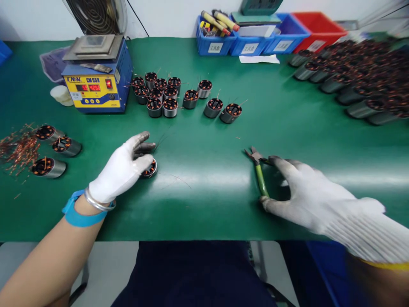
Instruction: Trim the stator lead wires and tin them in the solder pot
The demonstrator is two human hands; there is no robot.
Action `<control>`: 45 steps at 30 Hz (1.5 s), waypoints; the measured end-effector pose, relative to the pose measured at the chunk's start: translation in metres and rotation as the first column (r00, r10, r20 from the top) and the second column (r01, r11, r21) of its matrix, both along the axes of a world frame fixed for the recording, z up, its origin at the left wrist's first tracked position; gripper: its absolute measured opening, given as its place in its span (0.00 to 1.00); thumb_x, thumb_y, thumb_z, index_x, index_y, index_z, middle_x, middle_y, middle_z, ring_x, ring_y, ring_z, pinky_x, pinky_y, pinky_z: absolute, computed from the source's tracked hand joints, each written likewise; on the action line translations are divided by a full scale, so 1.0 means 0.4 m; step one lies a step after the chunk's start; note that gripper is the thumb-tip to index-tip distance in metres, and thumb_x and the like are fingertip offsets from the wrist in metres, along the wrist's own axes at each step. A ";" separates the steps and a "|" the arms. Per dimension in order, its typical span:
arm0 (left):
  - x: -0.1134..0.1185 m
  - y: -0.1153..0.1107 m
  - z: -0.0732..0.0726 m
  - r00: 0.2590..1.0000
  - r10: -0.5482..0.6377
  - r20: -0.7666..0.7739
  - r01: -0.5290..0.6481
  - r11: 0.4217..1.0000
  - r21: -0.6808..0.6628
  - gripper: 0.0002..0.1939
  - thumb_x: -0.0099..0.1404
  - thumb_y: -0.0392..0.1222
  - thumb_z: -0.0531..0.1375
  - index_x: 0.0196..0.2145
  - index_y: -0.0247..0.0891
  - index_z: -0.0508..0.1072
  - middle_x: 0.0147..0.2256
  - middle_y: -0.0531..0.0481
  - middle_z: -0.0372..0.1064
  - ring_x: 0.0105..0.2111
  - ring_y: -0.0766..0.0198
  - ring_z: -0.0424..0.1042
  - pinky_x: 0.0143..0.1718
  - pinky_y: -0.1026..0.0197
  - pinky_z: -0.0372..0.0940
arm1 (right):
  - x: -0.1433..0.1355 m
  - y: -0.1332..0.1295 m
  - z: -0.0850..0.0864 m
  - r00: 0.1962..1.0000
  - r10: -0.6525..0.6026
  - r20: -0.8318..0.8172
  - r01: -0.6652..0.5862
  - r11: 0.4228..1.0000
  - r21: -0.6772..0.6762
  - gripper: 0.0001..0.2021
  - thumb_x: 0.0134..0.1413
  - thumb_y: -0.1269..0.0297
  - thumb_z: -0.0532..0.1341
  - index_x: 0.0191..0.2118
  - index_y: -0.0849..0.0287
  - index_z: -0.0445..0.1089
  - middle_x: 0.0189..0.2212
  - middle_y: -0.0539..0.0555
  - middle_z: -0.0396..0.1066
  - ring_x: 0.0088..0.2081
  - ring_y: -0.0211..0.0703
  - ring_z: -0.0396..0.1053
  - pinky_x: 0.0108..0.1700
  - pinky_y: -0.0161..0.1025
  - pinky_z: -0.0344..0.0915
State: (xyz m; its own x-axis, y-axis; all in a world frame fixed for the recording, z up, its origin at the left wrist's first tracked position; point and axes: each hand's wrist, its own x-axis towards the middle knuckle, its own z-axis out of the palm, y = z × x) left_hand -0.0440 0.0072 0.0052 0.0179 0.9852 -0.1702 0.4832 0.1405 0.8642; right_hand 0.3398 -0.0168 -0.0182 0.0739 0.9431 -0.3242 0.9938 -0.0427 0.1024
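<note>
Gloved in white, my left hand (126,166) has its fingers around a small metal stator (150,168) with copper windings, which rests on the green table; thin wires stick out near the fingertips. On the right, my gloved right hand (303,192) has thumb and fingers around the green-handled cutting pliers (261,179), whose jaws are parted and point away. One handle of the pliers is hidden behind the fingers. Loose thin wires (179,179) lie on the table between the hands.
A blue and yellow soldering device (99,91) stands at the back left. Several stators (170,107) are grouped behind the hands, and many more (367,106) fill the right. Copper scraps (24,149) and tipped stators (51,168) lie left. Blue bins (215,46) and a red bin (319,32) line the back.
</note>
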 end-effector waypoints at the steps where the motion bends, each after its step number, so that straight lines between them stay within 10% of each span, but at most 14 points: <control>1: 0.006 -0.003 0.002 0.997 -0.029 -0.068 0.027 0.999 -0.017 0.41 0.56 0.48 0.62 0.65 0.31 0.60 0.53 0.36 0.73 0.50 0.48 0.75 0.53 0.46 0.69 | -0.005 0.001 0.005 1.000 -0.007 0.006 0.007 1.000 -0.015 0.50 0.38 0.41 0.63 0.69 0.51 0.50 0.59 0.64 0.65 0.55 0.65 0.68 0.51 0.57 0.70; 5: -0.002 -0.011 0.022 0.924 -0.147 -0.353 0.143 0.989 -0.036 0.38 0.54 0.45 0.62 0.62 0.34 0.66 0.47 0.42 0.77 0.45 0.51 0.77 0.54 0.50 0.69 | -0.028 0.001 0.033 0.995 -0.089 0.043 0.091 0.995 -0.050 0.46 0.50 0.50 0.59 0.72 0.54 0.39 0.55 0.65 0.68 0.50 0.62 0.72 0.49 0.54 0.70; 9: -0.041 -0.004 0.033 0.890 -0.152 -0.429 0.136 0.988 -0.069 0.31 0.53 0.43 0.61 0.55 0.36 0.71 0.43 0.46 0.78 0.39 0.54 0.78 0.47 0.52 0.71 | -0.051 0.000 0.050 0.996 -0.017 0.093 0.019 0.999 -0.028 0.35 0.58 0.57 0.55 0.69 0.61 0.51 0.55 0.67 0.68 0.53 0.62 0.70 0.51 0.52 0.67; 12: -0.051 0.008 0.030 0.926 -0.112 -0.361 0.095 0.993 -0.063 0.20 0.53 0.43 0.60 0.44 0.37 0.75 0.38 0.47 0.79 0.35 0.55 0.78 0.40 0.55 0.72 | -0.062 0.004 0.038 0.993 0.019 0.120 -0.027 0.997 0.069 0.27 0.63 0.60 0.49 0.65 0.65 0.59 0.50 0.69 0.70 0.51 0.63 0.70 0.48 0.52 0.68; 19: -0.059 0.020 0.016 0.998 0.049 -0.047 -0.056 0.984 -0.170 0.13 0.53 0.44 0.62 0.37 0.38 0.75 0.28 0.49 0.77 0.20 0.61 0.72 0.21 0.61 0.65 | -0.096 0.039 0.012 0.953 0.049 -0.300 0.020 0.975 0.222 0.34 0.63 0.59 0.48 0.71 0.69 0.43 0.62 0.73 0.60 0.62 0.62 0.62 0.59 0.53 0.64; 23: -0.078 0.021 0.010 1.000 0.019 0.000 -0.019 0.984 -0.176 0.13 0.55 0.47 0.62 0.35 0.38 0.78 0.31 0.47 0.79 0.23 0.61 0.73 0.23 0.62 0.66 | -0.215 0.059 0.075 0.876 0.259 -0.407 -0.251 0.965 0.074 0.35 0.61 0.58 0.49 0.72 0.56 0.43 0.58 0.63 0.67 0.54 0.58 0.70 0.51 0.53 0.69; 28: -0.093 0.033 0.013 0.999 -0.031 -0.039 0.024 0.986 -0.166 0.17 0.54 0.53 0.64 0.35 0.38 0.81 0.34 0.47 0.80 0.33 0.55 0.77 0.33 0.60 0.70 | -0.404 0.094 0.114 0.727 0.634 -0.263 -0.628 0.769 0.118 0.34 0.59 0.61 0.51 0.71 0.56 0.48 0.55 0.63 0.65 0.47 0.58 0.70 0.40 0.47 0.68; 45: -0.110 0.043 0.009 0.991 -0.093 0.101 0.112 0.974 -0.199 0.16 0.56 0.47 0.63 0.41 0.43 0.82 0.39 0.48 0.81 0.43 0.51 0.78 0.46 0.53 0.71 | -0.493 0.123 0.075 0.723 0.612 -0.320 -0.598 0.787 0.152 0.33 0.58 0.62 0.53 0.69 0.60 0.51 0.51 0.64 0.65 0.48 0.58 0.66 0.44 0.48 0.66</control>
